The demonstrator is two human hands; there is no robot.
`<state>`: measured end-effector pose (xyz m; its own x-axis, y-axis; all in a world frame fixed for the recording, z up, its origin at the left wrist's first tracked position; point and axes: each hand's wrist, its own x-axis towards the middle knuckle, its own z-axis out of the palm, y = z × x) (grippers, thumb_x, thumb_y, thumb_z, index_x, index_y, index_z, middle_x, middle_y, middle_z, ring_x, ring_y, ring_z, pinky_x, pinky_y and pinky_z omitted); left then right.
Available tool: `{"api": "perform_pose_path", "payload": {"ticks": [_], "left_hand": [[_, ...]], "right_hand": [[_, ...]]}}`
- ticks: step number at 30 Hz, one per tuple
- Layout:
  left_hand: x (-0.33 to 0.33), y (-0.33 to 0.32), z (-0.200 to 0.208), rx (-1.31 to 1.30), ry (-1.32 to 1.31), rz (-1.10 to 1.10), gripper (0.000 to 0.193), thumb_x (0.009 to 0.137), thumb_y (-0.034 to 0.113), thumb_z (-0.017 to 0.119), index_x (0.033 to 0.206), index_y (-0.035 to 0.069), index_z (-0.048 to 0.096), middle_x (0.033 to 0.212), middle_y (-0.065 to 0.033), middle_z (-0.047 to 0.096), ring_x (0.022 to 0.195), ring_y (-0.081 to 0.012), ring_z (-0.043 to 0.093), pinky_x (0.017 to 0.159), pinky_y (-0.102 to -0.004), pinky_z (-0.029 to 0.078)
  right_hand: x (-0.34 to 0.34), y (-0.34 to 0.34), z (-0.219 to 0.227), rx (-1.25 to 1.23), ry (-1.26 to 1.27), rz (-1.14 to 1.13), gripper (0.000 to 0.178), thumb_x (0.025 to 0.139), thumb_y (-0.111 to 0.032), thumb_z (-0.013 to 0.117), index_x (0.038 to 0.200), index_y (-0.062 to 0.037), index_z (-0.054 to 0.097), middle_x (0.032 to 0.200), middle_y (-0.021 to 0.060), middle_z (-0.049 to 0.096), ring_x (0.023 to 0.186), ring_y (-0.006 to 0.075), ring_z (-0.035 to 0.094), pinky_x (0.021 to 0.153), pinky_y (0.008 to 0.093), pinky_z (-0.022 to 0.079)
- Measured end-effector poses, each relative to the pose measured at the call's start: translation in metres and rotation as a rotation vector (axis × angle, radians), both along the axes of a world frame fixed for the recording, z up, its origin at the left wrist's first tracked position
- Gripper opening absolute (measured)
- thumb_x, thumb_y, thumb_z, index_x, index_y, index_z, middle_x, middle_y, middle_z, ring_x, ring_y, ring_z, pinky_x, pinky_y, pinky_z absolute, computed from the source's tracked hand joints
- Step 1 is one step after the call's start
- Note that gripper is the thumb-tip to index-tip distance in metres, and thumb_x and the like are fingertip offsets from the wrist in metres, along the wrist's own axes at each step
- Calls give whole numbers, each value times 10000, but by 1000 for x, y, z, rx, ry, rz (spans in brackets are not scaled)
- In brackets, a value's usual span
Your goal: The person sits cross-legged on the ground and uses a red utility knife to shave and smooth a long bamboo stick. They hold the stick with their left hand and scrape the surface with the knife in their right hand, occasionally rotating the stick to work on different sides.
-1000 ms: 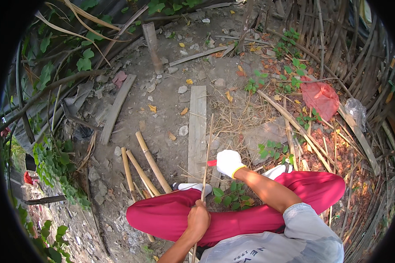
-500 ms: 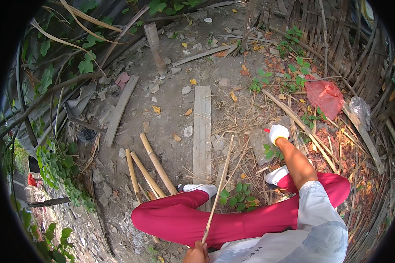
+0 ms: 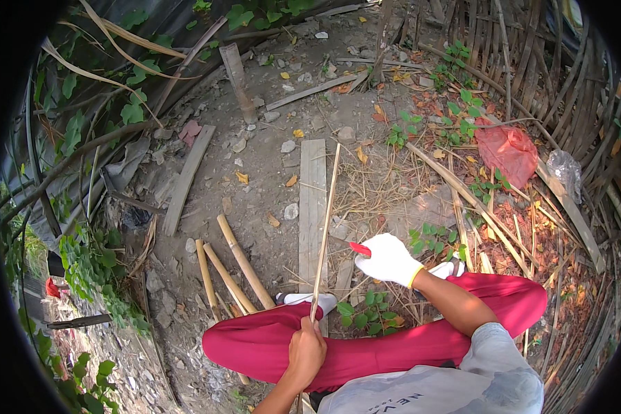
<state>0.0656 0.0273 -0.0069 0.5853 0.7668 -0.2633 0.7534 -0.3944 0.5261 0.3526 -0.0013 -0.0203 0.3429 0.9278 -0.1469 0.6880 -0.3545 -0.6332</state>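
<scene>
My bare left hand [image 3: 306, 350] is closed around a long, thin bamboo strip [image 3: 326, 207] that rises from my lap, its upper end over a grey wooden plank [image 3: 312, 172] on the ground. My right hand [image 3: 388, 259], in a white knit glove with a yellow cuff, is closed on a red-handled tool [image 3: 359, 250]. Only the red end shows clearly beyond the glove; I cannot make out a blade. The gloved hand is to the right of the strip, apart from it.
Several cut bamboo lengths [image 3: 245, 262] lean by my left knee. Split bamboo [image 3: 466, 190], dry shavings [image 3: 376, 183] and a red plastic bag [image 3: 507, 153] lie to the right. A short wooden post [image 3: 238, 83] stands farther off. A slatted fence [image 3: 545, 76] curves along the right.
My right hand has come back leftward and nearer with the red-handled tool, toward the strip. My left hand has moved up and forward, carrying the bamboo strip farther out over the plank.
</scene>
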Motion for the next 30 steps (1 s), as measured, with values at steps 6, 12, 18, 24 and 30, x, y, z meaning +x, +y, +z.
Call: {"api": "perform_pose_path", "payload": {"ticks": [6, 12, 18, 24, 30], "left_hand": [[26, 6, -17, 98, -3, -40, 188, 1044, 140, 503, 1004, -43, 487, 707, -337, 642, 660, -544, 647, 580, -629, 499], [8, -32, -21, -121, 18, -101, 218, 1043, 164, 506, 985, -46, 499, 671, -343, 625, 647, -553, 639, 597, -642, 502], [-7, -14, -8, -82, 76, -84, 197, 1039, 162, 517, 1005, -31, 500, 685, -327, 639, 643, -543, 642, 580, -627, 504], [14, -3, -16, 103, -35, -107, 157, 1029, 121, 530, 1003, -29, 490, 688, -289, 653, 616, -497, 654, 544, -590, 510], [16, -10, -35, 92, -36, -163, 177, 1043, 143, 506, 1004, -30, 500, 689, -290, 656, 631, -498, 659, 564, -591, 520]], "right_hand": [[-33, 18, -18, -79, -131, 133, 301, 812, -269, 606, 975, -57, 745, 940, 209, 729, 872, 409, 708, 797, 496, 574], [20, 33, -69, -174, -278, -196, 251, 834, -223, 606, 919, -28, 738, 928, 230, 735, 889, 391, 733, 779, 466, 591], [23, 1, -67, -145, -310, -92, 259, 797, -287, 641, 856, -60, 752, 863, 202, 732, 842, 404, 714, 782, 484, 581], [-40, -2, -23, 34, -193, 83, 218, 792, -283, 638, 827, -90, 732, 805, 176, 703, 819, 403, 680, 785, 498, 560], [-10, 9, -39, -206, -280, -16, 231, 835, -197, 601, 890, -25, 745, 865, 210, 737, 861, 368, 735, 767, 466, 583]]}}
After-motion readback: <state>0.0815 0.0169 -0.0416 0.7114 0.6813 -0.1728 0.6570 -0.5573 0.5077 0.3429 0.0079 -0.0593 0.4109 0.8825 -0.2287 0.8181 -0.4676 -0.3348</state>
